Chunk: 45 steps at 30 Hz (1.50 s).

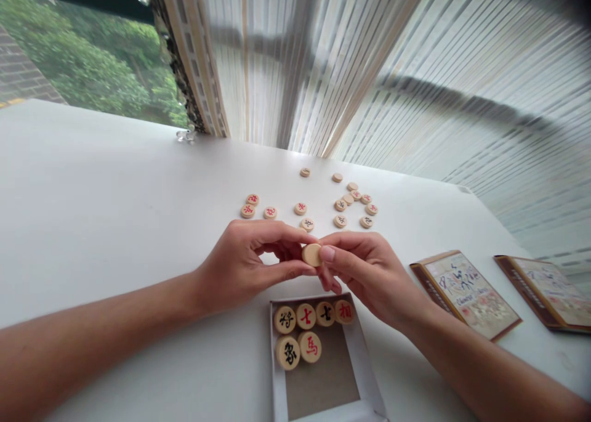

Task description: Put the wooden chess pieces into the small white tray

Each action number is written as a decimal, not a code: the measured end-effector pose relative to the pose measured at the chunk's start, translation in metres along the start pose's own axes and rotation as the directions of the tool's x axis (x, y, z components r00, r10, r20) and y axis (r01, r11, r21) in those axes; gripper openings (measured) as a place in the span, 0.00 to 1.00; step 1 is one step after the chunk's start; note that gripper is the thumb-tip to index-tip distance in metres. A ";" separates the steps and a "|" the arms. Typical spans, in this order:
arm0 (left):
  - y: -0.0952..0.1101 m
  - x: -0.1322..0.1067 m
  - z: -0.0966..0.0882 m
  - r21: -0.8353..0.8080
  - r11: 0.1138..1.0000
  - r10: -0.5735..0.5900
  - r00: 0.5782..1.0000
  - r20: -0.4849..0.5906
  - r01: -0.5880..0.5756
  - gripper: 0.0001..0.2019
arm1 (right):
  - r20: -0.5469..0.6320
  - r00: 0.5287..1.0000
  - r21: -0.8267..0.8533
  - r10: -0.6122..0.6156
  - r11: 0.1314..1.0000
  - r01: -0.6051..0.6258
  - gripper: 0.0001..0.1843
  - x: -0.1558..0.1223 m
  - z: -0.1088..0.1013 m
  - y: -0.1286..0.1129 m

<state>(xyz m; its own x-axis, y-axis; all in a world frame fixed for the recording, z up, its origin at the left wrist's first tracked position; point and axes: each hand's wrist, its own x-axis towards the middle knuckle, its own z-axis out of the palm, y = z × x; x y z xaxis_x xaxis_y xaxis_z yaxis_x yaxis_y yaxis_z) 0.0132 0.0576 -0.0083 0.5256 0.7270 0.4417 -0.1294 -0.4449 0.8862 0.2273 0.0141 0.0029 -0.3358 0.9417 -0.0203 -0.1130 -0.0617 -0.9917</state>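
My left hand (252,262) and my right hand (364,274) meet above a white table (106,188), both pinching one round wooden chess piece (311,254) between their fingertips. Its blank side faces me. Just below the hands lies an open shallow box (364,373) holding several wooden pieces (305,332) marked with black or red characters, set in two rows at its far end.
Several loose wooden pieces (353,203) lie scattered on the table beyond my hands. Two flat printed box lids or cards (466,292) (549,292) rest at the right. Striped curtains (392,71) hang behind the table, with a window (78,58) at the far left.
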 end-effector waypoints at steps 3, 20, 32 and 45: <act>0.000 0.000 -0.001 0.026 0.999 0.024 1.000 -0.014 -0.023 0.11 | 0.012 1.000 0.025 0.016 1.000 -0.016 0.11 0.000 -0.001 0.000; 0.003 -0.002 0.000 0.323 0.913 0.240 0.968 0.073 -0.250 0.06 | -0.056 0.992 0.012 0.114 0.993 -0.114 0.14 0.001 0.008 -0.006; 0.001 -0.001 -0.002 0.246 0.943 0.216 0.975 0.055 -0.223 0.09 | 0.010 0.995 0.064 0.102 0.993 -0.102 0.11 0.000 0.005 -0.007; -0.006 -0.001 -0.002 0.136 0.987 0.081 0.995 0.053 -0.088 0.09 | -0.072 0.997 -0.056 0.003 0.998 -0.007 0.11 0.002 0.000 0.001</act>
<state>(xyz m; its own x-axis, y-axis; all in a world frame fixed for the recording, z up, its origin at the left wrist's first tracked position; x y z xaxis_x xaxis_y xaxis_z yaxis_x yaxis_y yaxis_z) 0.0118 0.0611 -0.0137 0.5572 0.6599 0.5040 -0.0598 -0.5736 0.8170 0.2263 0.0161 0.0018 -0.2677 0.9629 -0.0326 -0.0583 -0.0499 -0.9971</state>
